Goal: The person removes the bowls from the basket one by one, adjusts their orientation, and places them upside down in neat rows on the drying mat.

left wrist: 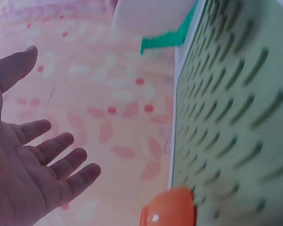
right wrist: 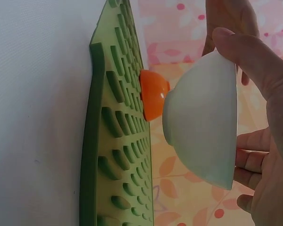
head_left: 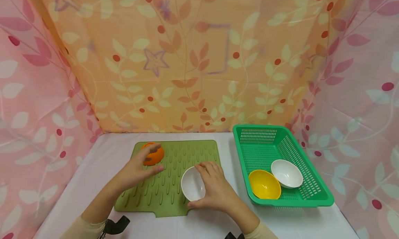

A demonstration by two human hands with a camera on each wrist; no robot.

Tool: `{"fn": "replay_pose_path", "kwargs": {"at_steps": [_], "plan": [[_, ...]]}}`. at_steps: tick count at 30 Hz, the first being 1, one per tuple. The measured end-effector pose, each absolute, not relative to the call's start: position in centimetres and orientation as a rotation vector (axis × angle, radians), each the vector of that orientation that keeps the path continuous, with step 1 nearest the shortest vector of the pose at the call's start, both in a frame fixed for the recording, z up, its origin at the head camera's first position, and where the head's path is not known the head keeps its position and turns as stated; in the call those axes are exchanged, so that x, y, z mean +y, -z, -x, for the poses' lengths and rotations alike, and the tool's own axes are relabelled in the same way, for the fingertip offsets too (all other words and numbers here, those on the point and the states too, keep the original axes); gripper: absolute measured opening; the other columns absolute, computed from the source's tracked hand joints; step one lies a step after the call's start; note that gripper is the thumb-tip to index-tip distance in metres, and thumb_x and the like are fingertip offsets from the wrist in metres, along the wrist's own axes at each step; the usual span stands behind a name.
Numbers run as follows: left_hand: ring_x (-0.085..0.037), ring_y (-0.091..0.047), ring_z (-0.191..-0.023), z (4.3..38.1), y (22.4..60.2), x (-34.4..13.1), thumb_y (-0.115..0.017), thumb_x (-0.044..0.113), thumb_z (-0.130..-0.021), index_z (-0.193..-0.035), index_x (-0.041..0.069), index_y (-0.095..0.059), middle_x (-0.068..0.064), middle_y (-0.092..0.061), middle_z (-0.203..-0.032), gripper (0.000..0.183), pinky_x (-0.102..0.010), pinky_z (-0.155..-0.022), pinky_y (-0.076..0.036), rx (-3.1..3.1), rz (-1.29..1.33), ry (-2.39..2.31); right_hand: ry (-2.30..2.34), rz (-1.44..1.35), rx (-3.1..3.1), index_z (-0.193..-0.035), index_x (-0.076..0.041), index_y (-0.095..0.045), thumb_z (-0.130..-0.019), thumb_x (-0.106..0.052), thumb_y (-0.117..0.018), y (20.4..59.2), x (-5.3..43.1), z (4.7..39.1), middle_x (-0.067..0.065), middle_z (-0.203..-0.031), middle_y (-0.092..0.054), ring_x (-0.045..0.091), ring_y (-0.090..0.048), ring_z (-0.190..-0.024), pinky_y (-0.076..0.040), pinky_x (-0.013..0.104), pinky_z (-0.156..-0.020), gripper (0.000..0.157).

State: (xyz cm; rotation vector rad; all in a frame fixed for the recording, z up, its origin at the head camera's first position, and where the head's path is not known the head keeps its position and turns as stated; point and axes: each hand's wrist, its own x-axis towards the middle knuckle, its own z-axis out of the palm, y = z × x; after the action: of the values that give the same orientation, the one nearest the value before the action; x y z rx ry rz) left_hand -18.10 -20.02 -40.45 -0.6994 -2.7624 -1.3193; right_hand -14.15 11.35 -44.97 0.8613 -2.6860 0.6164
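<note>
My right hand (head_left: pixel 216 188) holds a white bowl (head_left: pixel 191 185) by its rim, thumb on one side and fingers on the other. In the right wrist view this bowl (right wrist: pixel 203 122) hangs above the green drying mat (right wrist: pixel 118 132), its foot towards the mat. My left hand (head_left: pixel 135 171) hovers empty over the mat's left part, fingers spread and thumb apart. An orange bowl (head_left: pixel 156 156) lies upside down at the mat's far left corner, partly hidden behind the left fingers. The left wrist view shows the left hand (left wrist: pixel 33 165) apart from the orange bowl (left wrist: pixel 170 207).
On the right stands a green plastic basket (head_left: pixel 241 156) with openwork walls. Inside it sit a yellow bowl (head_left: pixel 265 185) and another white bowl (head_left: pixel 286 174). A white cloth (head_left: pixel 103 162) covers the table; patterned curtains (head_left: pixel 193 59) enclose its back and sides.
</note>
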Motion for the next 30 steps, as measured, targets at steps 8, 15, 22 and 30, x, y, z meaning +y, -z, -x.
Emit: {"fn": "replay_pose_path", "kwargs": {"at_steps": [8, 15, 22, 30], "plan": [[-0.036, -0.051, -0.136, 16.6, 41.9, -17.0, -0.077, 0.050, -0.089, -0.156, 0.023, -0.040, -0.004, -0.046, -0.158, 0.081, -0.059, -0.105, -0.047, -2.796, 0.746, 1.410, -0.593, -0.849, -2.691, -0.149, -0.008, -0.048, -0.055, -0.070, -0.090, 44.6, 11.6, 14.3, 0.005, -0.142, -0.048, 0.025, -0.037, -0.137, -0.024, 0.050, -0.121, 0.120], [-0.034, -0.051, -0.136, 16.0, 43.4, -15.3, -0.077, 0.052, -0.089, -0.155, 0.023, -0.042, -0.002, -0.049, -0.155, 0.080, -0.059, -0.106, -0.047, -2.844, 0.785, 1.415, -0.554, -0.855, -2.682, -0.151, -0.008, -0.047, -0.057, -0.071, -0.089, 44.5, 11.8, 14.5, 0.005, -0.144, -0.048, 0.026, -0.037, -0.138, -0.024, 0.051, -0.122, 0.120], [-0.033, -0.049, -0.138, 15.6, 44.1, -14.5, -0.077, 0.055, -0.087, -0.155, 0.019, -0.043, -0.002, -0.050, -0.154, 0.085, -0.058, -0.107, -0.046, -2.849, 0.797, 1.423, -0.522, -0.864, -2.663, -0.151, -0.009, -0.047, -0.058, -0.072, -0.088, 44.5, 12.0, 14.7, 0.004, -0.145, -0.047, 0.026, -0.037, -0.139, -0.024, 0.051, -0.121, 0.119], [-0.029, -0.052, -0.136, 15.7, 45.0, -14.1, -0.076, 0.048, -0.090, -0.152, 0.019, -0.046, -0.001, -0.054, -0.151, 0.075, -0.056, -0.107, -0.047, -2.839, 0.843, 1.478, -0.578, -0.882, -2.629, -0.151, -0.008, -0.047, -0.057, -0.065, -0.093, 44.5, 12.1, 14.9, 0.005, -0.147, -0.047, 0.028, -0.037, -0.141, -0.022, 0.054, -0.121, 0.119]]}}
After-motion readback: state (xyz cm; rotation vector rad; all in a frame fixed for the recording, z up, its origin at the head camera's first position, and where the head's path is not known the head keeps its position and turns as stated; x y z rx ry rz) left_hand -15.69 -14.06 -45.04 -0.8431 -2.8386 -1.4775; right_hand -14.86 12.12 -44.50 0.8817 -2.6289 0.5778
